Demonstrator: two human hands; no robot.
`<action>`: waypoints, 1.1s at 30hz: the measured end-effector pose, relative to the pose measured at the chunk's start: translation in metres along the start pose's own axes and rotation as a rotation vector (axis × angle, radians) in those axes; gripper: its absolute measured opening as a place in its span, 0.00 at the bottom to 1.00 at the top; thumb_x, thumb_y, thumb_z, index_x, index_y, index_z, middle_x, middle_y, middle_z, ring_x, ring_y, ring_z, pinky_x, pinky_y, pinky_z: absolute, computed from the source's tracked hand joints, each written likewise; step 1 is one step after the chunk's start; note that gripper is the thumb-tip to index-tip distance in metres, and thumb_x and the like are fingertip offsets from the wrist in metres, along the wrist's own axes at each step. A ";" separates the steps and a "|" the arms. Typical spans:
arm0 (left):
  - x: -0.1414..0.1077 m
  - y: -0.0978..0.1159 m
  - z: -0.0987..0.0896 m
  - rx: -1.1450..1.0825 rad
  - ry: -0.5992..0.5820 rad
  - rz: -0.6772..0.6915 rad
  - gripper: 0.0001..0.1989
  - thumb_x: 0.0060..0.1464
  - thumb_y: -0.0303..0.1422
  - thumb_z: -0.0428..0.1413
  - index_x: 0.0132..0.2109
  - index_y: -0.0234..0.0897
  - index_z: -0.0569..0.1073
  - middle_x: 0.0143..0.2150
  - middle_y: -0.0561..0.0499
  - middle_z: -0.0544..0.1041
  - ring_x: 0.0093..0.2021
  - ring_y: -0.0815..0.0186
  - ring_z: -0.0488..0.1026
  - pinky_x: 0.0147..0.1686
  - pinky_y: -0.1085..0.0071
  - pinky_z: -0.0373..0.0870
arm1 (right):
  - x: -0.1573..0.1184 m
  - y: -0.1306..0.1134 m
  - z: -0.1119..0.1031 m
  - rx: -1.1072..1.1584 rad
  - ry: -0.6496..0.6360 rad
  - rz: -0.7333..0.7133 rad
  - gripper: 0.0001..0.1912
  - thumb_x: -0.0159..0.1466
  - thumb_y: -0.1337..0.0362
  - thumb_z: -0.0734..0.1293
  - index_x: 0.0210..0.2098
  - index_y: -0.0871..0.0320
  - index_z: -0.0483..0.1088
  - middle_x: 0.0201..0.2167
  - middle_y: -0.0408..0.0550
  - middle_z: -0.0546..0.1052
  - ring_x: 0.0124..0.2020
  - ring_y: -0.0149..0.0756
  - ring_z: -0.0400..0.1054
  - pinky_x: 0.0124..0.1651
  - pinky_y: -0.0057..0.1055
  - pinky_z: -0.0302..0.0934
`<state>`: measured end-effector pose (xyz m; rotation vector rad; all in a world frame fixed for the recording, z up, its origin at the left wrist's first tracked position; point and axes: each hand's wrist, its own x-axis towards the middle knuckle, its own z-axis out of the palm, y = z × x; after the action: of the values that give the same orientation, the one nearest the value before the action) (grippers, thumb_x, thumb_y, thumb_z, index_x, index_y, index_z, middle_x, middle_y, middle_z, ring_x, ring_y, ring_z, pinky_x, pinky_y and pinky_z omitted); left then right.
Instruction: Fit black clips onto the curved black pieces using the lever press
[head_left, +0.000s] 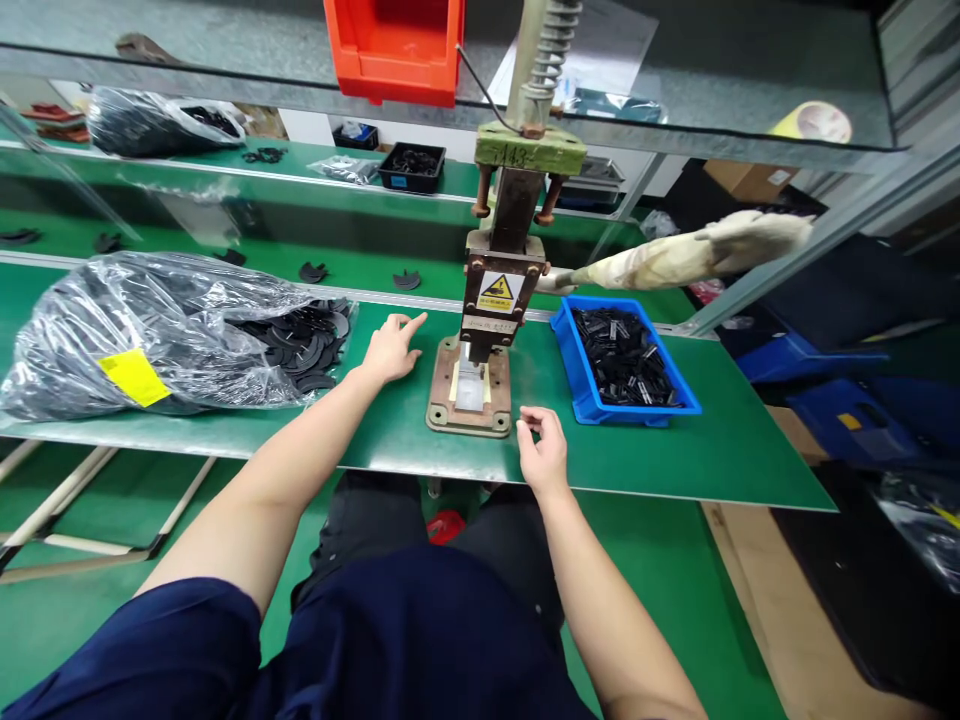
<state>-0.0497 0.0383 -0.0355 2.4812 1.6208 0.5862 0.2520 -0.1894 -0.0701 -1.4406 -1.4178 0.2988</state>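
Observation:
My left hand is over the green table between a plastic bag and a press, fingers apart and index finger stretched out, holding nothing. Just right of the press base is my right hand, its fingers curled toward the thumb; whether something small is between them cannot be made out. The press head bears a yellow warning label and stands over a small metal block. Black curved parts spill from the open mouth of the clear bag. A blue bin holds many small black parts.
A wrapped press handle juts out to the right above the blue bin. Behind the table, several black curved parts lie on a green surface. Overhead, a metal shelf carries a red bin and a tape roll.

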 end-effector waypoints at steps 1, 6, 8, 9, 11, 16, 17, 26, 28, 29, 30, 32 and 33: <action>-0.003 -0.003 0.002 -0.013 0.007 -0.016 0.45 0.58 0.38 0.67 0.78 0.46 0.62 0.68 0.37 0.68 0.61 0.45 0.74 0.57 0.52 0.74 | -0.001 -0.001 -0.002 -0.002 0.001 -0.004 0.14 0.72 0.56 0.65 0.52 0.54 0.73 0.48 0.53 0.78 0.47 0.37 0.76 0.51 0.40 0.77; -0.018 -0.018 0.010 -0.059 0.047 -0.017 0.17 0.65 0.47 0.59 0.48 0.40 0.83 0.53 0.39 0.79 0.54 0.48 0.77 0.54 0.54 0.74 | -0.004 -0.016 -0.030 -0.063 -0.005 -0.017 0.13 0.72 0.56 0.66 0.51 0.53 0.74 0.47 0.51 0.79 0.46 0.36 0.76 0.51 0.39 0.76; -0.022 -0.024 0.015 -0.049 0.015 -0.035 0.26 0.70 0.52 0.50 0.31 0.40 0.78 0.39 0.39 0.79 0.49 0.47 0.78 0.52 0.54 0.74 | 0.003 -0.022 -0.051 -0.124 -0.001 -0.011 0.12 0.72 0.55 0.65 0.49 0.53 0.75 0.46 0.50 0.79 0.47 0.37 0.76 0.53 0.40 0.75; -0.023 -0.026 0.018 -0.068 0.017 -0.042 0.27 0.70 0.52 0.48 0.29 0.41 0.76 0.37 0.39 0.79 0.47 0.48 0.78 0.51 0.54 0.74 | 0.010 -0.023 -0.063 -0.163 0.005 -0.002 0.12 0.72 0.54 0.65 0.48 0.53 0.76 0.46 0.50 0.79 0.48 0.37 0.76 0.54 0.40 0.74; -0.026 -0.029 0.024 -0.153 0.063 -0.042 0.23 0.67 0.52 0.51 0.33 0.41 0.76 0.43 0.40 0.80 0.48 0.50 0.78 0.51 0.56 0.74 | 0.029 -0.021 -0.089 -0.255 0.028 0.031 0.13 0.71 0.53 0.65 0.46 0.53 0.76 0.46 0.50 0.80 0.48 0.38 0.75 0.54 0.40 0.73; -0.033 -0.028 0.032 -0.255 0.024 -0.107 0.24 0.66 0.52 0.49 0.27 0.43 0.70 0.36 0.42 0.79 0.42 0.52 0.77 0.45 0.58 0.74 | 0.089 0.010 -0.155 -0.538 0.071 0.221 0.14 0.68 0.54 0.66 0.47 0.55 0.77 0.47 0.52 0.79 0.43 0.38 0.72 0.57 0.43 0.70; -0.034 -0.028 0.032 -0.274 0.053 -0.118 0.23 0.66 0.51 0.50 0.29 0.43 0.71 0.37 0.42 0.79 0.42 0.53 0.77 0.45 0.59 0.74 | 0.099 0.018 -0.166 -0.594 0.060 0.273 0.14 0.68 0.55 0.67 0.46 0.55 0.77 0.46 0.52 0.79 0.43 0.39 0.72 0.58 0.43 0.69; -0.039 -0.033 0.036 -0.399 0.183 -0.166 0.17 0.64 0.47 0.57 0.33 0.41 0.75 0.40 0.45 0.79 0.38 0.57 0.73 0.43 0.61 0.73 | 0.136 0.048 -0.233 -0.963 -0.078 0.732 0.23 0.68 0.44 0.70 0.46 0.58 0.76 0.44 0.49 0.81 0.50 0.38 0.75 0.60 0.46 0.71; -0.039 -0.033 0.035 -0.475 0.244 -0.176 0.16 0.65 0.46 0.57 0.34 0.41 0.75 0.39 0.46 0.79 0.37 0.59 0.73 0.44 0.61 0.73 | 0.140 0.052 -0.232 -0.995 -0.126 0.780 0.23 0.63 0.42 0.73 0.40 0.57 0.77 0.41 0.52 0.82 0.50 0.41 0.77 0.60 0.46 0.71; -0.039 -0.034 0.034 -0.508 0.262 -0.190 0.18 0.67 0.47 0.55 0.32 0.40 0.75 0.37 0.47 0.78 0.36 0.59 0.73 0.46 0.61 0.73 | 0.142 0.053 -0.229 -1.008 -0.140 0.789 0.24 0.61 0.41 0.74 0.38 0.57 0.78 0.41 0.54 0.82 0.50 0.44 0.77 0.60 0.47 0.71; -0.040 -0.034 0.033 -0.533 0.293 -0.208 0.20 0.69 0.47 0.54 0.31 0.40 0.74 0.34 0.48 0.77 0.37 0.60 0.74 0.47 0.61 0.73 | 0.145 0.054 -0.226 -1.019 -0.147 0.794 0.24 0.59 0.41 0.75 0.36 0.57 0.78 0.42 0.57 0.82 0.52 0.47 0.78 0.60 0.48 0.71; -0.040 -0.034 0.031 -0.585 0.417 -0.251 0.19 0.69 0.46 0.55 0.32 0.40 0.73 0.34 0.48 0.76 0.39 0.60 0.74 0.48 0.62 0.73 | 0.150 0.056 -0.218 -1.036 -0.142 0.797 0.24 0.57 0.42 0.76 0.33 0.57 0.78 0.44 0.63 0.82 0.53 0.53 0.77 0.61 0.52 0.70; -0.040 -0.035 0.030 -0.612 0.521 -0.281 0.16 0.67 0.45 0.58 0.34 0.40 0.73 0.36 0.48 0.76 0.40 0.61 0.74 0.47 0.63 0.73 | 0.154 0.057 -0.214 -1.038 -0.133 0.798 0.23 0.56 0.43 0.77 0.32 0.58 0.77 0.44 0.65 0.82 0.54 0.55 0.77 0.60 0.54 0.69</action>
<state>-0.0822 0.0205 -0.0839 1.7063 1.5668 1.5027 0.4910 -0.1488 0.0480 -2.8783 -1.0351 0.1340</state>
